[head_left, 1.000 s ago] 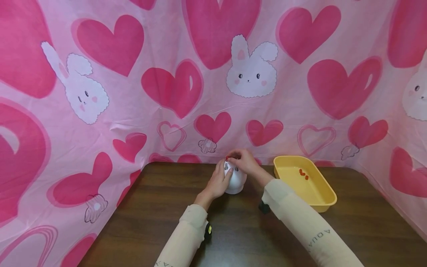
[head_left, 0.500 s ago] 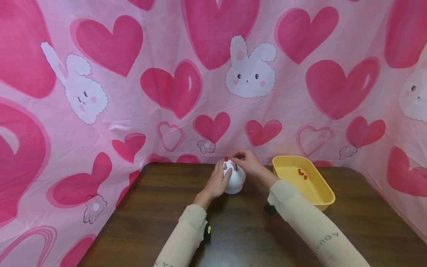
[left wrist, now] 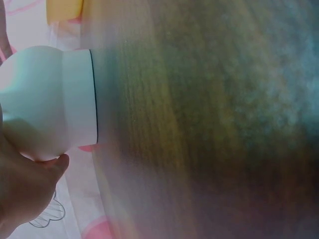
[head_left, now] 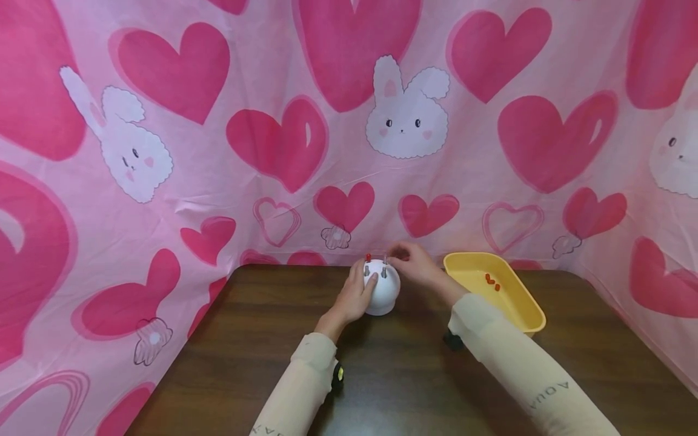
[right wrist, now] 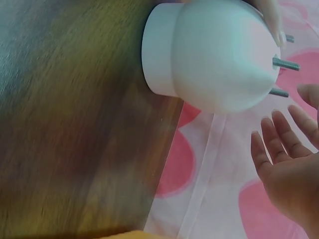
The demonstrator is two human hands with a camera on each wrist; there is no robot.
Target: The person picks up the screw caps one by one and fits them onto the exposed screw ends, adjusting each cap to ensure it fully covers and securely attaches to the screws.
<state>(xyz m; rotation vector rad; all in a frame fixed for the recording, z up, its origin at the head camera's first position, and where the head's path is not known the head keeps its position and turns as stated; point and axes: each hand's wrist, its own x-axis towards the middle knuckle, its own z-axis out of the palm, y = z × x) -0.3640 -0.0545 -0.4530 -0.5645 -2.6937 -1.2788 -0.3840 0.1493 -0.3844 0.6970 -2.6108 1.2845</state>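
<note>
Pink cloth backdrop (head_left: 262,48) — darker hearts (head_left: 174,72), white rabbits (head_left: 406,134); brown wooden table (head_left: 240,339) before it

The white thing (head_left: 383,293) I hold looks like smooth plastic, its rods (right wrist: 286,63) like ridgy metal, the tub (head_left: 509,300) at three o'clock like smooth plastic, the table (head_left: 256,345) at six like streaky wood, and the pink sheet (head_left: 351,166) at twelve like wrinkly cloth.

Head view: above, facing forward-down. Wrist views: close, apparently turned sideways, sharing white dome (right wrist: 224,55).
</note>
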